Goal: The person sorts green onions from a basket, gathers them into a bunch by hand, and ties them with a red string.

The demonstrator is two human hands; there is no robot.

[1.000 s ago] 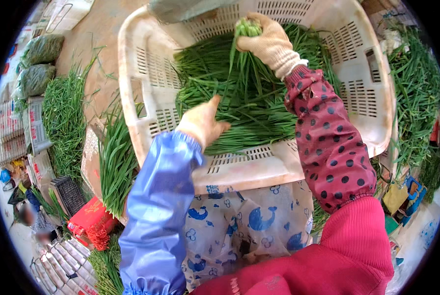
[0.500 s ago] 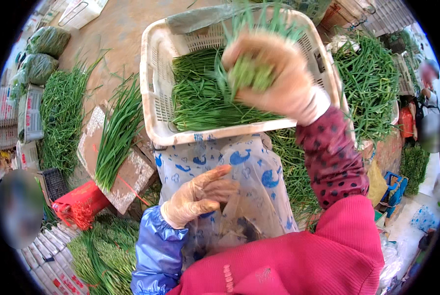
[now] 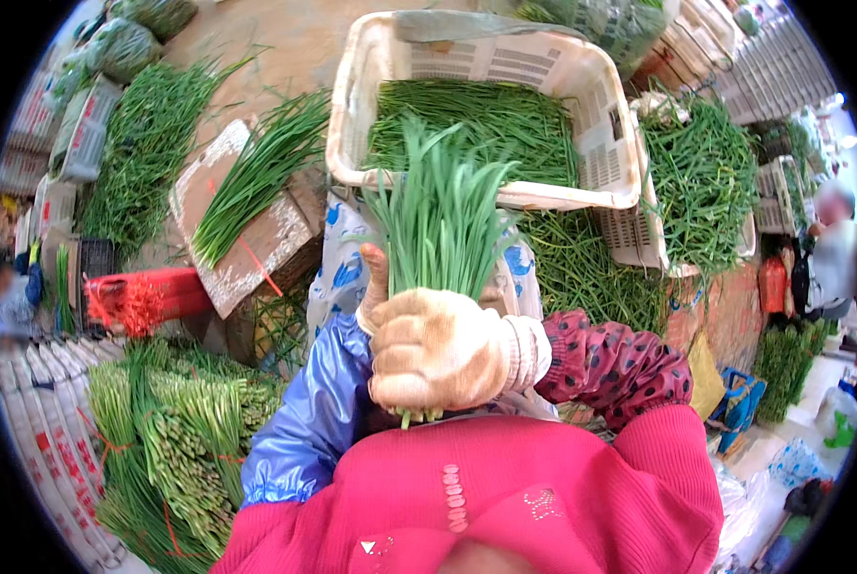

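Note:
A bunch of green chives (image 3: 445, 225) stands upright before my chest, leaves up, with its pale cut ends poking out underneath. Wrapped round its lower stems is my gloved right hand (image 3: 438, 349). My left hand (image 3: 374, 277), also gloved, is just behind it on the left. Only its thumb and a bit of its edge show; the right hand and the leaves hide its fingers. Beyond the bunch, a white plastic crate (image 3: 490, 198) holds a layer of loose chives (image 3: 476, 120).
Left of the crate, more chives (image 3: 256, 177) lie on a worn board (image 3: 273, 253), near a red roll of ties (image 3: 151, 298). Tied bundles (image 3: 184, 421) are piled at lower left. A heaped crate (image 3: 701, 182) stands at right. People are at the far sides.
My right hand has come down from over the crate to my chest with the chives. My left hand, earlier apart with fingers spread, is now behind the bunch. The view has shifted.

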